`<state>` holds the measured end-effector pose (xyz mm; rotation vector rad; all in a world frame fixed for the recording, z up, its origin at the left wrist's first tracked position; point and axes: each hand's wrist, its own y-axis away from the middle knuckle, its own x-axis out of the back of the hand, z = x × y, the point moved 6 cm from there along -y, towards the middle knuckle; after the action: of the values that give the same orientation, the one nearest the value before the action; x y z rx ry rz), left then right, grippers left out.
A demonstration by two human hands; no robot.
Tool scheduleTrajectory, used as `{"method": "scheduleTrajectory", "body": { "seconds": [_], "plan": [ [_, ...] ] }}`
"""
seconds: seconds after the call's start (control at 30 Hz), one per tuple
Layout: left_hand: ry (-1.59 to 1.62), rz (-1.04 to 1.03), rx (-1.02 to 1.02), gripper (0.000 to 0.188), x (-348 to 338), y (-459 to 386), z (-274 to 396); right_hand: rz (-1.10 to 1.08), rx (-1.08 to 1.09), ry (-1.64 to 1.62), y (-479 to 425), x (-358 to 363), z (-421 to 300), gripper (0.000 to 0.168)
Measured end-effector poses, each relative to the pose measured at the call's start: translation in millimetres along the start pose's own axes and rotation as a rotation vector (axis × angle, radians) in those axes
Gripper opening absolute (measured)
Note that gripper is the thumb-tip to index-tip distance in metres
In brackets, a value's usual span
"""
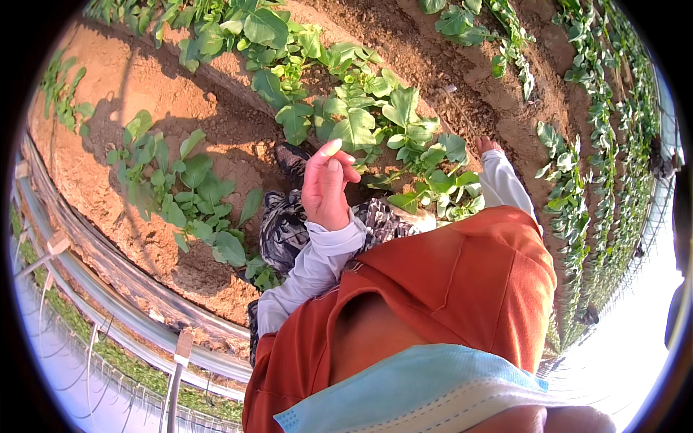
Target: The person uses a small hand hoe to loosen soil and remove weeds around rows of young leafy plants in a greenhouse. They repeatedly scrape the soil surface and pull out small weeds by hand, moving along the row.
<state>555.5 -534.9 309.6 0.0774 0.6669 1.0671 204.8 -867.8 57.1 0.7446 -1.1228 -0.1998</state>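
Observation:
My left hand [329, 187] is raised above the leafy green plants [354, 124], its fingers curled in against the thumb. Nothing shows between those fingers. Further right, my right hand [488, 145] is low over the soil beside the same plant row, partly hidden by its sleeve. From its fingers a thin rod [463, 112] runs up and left, ending in a small pale tip on the bare earth. My patterned trouser leg [281, 227] and a dark shoe [292, 162] are below the left hand, between plant rows.
Another plant clump [195, 189] grows on the left in brown soil [216, 281]. More crop rows [601, 162] line the right side. Metal pipes [124, 308] with wooden stakes [184, 346] curve along the lower left. A blue face mask [422, 379] covers the bottom of the view.

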Motion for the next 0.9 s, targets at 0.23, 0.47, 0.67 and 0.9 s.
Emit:
{"method": "scheduleTrajectory", "body": {
  "seconds": [0.23,0.47,0.67,0.9],
  "plan": [
    [-0.006,0.053,0.063,0.023,-0.8,-4.2,-17.8,0.104,0.065,-0.148,-78.5,73.5,-143.8,0.048],
    [-0.019,0.073,0.067,0.022,8.8,-3.9,-12.4,0.278,0.315,-0.149,-65.5,101.0,-190.3,0.043],
    [0.018,-0.089,0.146,0.018,-12.9,-12.9,-35.7,0.317,0.215,-0.399,-34.3,63.9,-117.1,0.047],
    [-0.318,0.108,-0.322,0.027,11.7,-42.4,-22.2,0.049,0.733,-1.228,145.8,210.6,-316.4,0.023]
  ]
}}
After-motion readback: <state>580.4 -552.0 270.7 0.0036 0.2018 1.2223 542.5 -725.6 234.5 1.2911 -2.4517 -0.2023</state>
